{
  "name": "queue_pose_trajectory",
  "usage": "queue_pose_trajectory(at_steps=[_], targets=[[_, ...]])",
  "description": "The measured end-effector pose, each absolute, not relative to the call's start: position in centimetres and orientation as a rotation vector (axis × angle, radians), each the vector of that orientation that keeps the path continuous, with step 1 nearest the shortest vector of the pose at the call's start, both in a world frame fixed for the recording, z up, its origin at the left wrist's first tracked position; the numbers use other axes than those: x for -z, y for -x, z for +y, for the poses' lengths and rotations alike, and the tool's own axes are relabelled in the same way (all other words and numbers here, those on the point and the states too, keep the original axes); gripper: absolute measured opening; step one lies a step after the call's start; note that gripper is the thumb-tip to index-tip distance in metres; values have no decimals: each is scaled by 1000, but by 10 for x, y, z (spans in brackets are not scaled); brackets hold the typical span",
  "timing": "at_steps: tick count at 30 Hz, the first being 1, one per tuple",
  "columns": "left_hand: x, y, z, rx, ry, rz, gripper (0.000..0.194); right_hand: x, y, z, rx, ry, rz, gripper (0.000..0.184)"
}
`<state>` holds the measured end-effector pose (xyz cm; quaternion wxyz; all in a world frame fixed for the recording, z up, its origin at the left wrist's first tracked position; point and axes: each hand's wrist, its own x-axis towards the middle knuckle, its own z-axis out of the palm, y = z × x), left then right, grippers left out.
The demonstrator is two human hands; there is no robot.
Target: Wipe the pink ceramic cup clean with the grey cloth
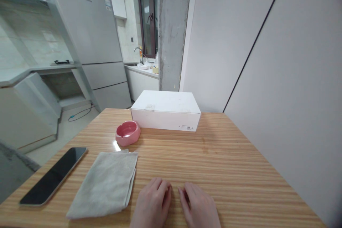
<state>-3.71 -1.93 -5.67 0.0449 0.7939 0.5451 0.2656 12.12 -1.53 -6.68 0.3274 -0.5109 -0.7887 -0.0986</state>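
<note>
My left hand [153, 201] rests on the wooden table [229, 171] near its front edge, fingers curled together and nothing visible in them. Beside it, a small gap away, my right hand [198, 203] lies in the same curled pose, also with nothing visible in it. Left of my left hand is a folded grey cloth [107, 181], close to it but not touched. A pink ashtray [128, 133] stands beyond the cloth. At the far left lies a smartphone [55, 176] with a dark screen.
A white cardboard box [165, 110] stands at the table's far side, just behind the ashtray. To the right a white wall [280, 89] runs along the table. Behind are a concrete pillar [172, 35], a fridge [88, 25] and a kitchen counter with a faucet [140, 53].
</note>
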Motion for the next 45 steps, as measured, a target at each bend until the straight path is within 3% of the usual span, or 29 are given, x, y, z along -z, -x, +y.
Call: queue_pose_trajectory(at_steps=[4, 7, 8, 11, 14, 21, 30, 39, 42, 45], targets=[[13, 64, -5, -802, -2256, 1577, 17, 67, -122, -14, 271, 1305, -2050, 45], [-14, 111, 32, -1086, -2261, 1715, 18, 68, -122, -15, 258, 1309, -2049, 44], [-17, 129, 48, -1180, -2251, 1821, 28, 68, -122, -15, 249, 1314, -2049, 45], [-5, 175, 94, -1161, -2130, 2174, 81, 68, -121, -16, 229, 1332, -2034, 45], [20, 199, 122, -1014, -1996, 2178, 97, 67, -121, -17, 222, 1337, -2024, 45], [27, 193, 127, -1135, -1765, 2081, 89, 66, -121, -16, 239, 1334, -2020, 46], [7, 104, 109, -1298, -1712, 1512, 72, 69, -122, -12, 294, 1288, -2020, 44], [5, 55, 113, -1317, -1770, 1327, 62, 68, -122, -14, 266, 1305, -2048, 43], [11, 50, 118, -1286, -1794, 1355, 72, 68, -123, -14, 261, 1305, -2042, 42], [9, 52, 114, -1168, -1855, 1464, 98, 68, -123, -14, 257, 1309, -2038, 42]])
